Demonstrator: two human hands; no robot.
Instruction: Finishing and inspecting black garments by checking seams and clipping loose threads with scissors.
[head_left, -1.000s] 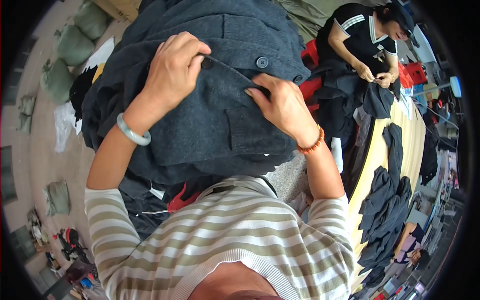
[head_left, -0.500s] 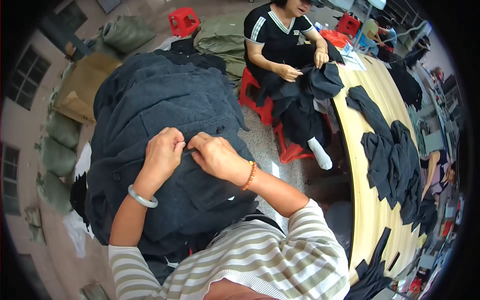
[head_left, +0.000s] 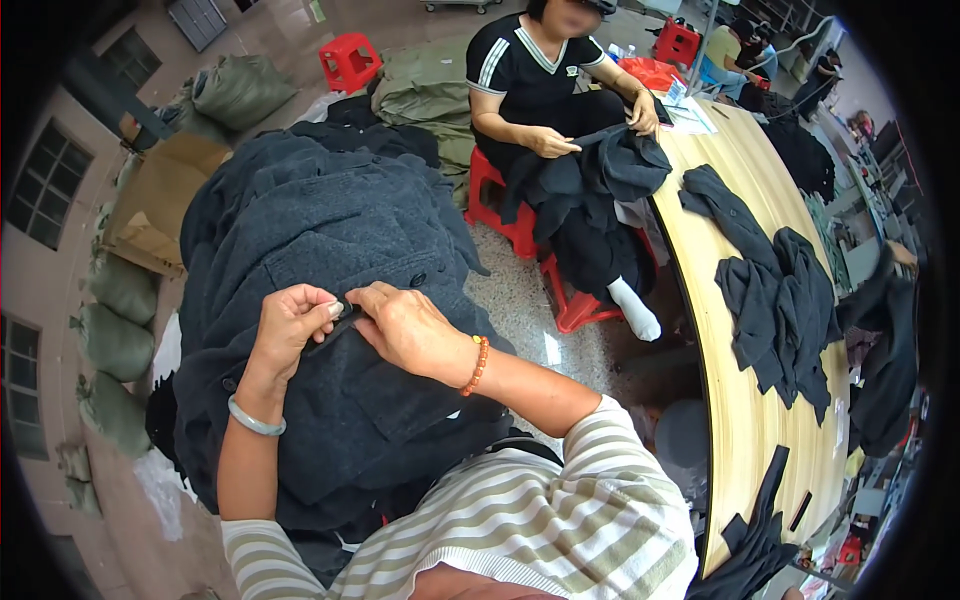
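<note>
A dark charcoal coat (head_left: 330, 215) of thick cloth is spread over a bulky heap in front of me. My left hand (head_left: 292, 328) is closed in a pinch at the coat's edge, thumb against fingertips. Close beside it, my right hand (head_left: 410, 328) has its fingers bent down on the same edge, gripping the cloth. A narrow fold of dark fabric rises between the two sets of fingertips; anything smaller there is too fine to make out. One dark button (head_left: 418, 280) shows above my right hand, and another button (head_left: 228, 384) lies left of my left wrist.
A co-worker (head_left: 545, 85) on a red stool (head_left: 490, 205) handles dark cloth at the right. Dark garments (head_left: 775, 300) lie on a long wooden table (head_left: 690, 190). Stuffed sacks (head_left: 115, 345) and a cardboard box (head_left: 165, 205) stand left; another red stool (head_left: 350, 62) is behind.
Both hands have shifted slightly left in the picture, as has the whole scene. My left hand has turned, its pinch now facing right, and the fold between the hands shows more.
</note>
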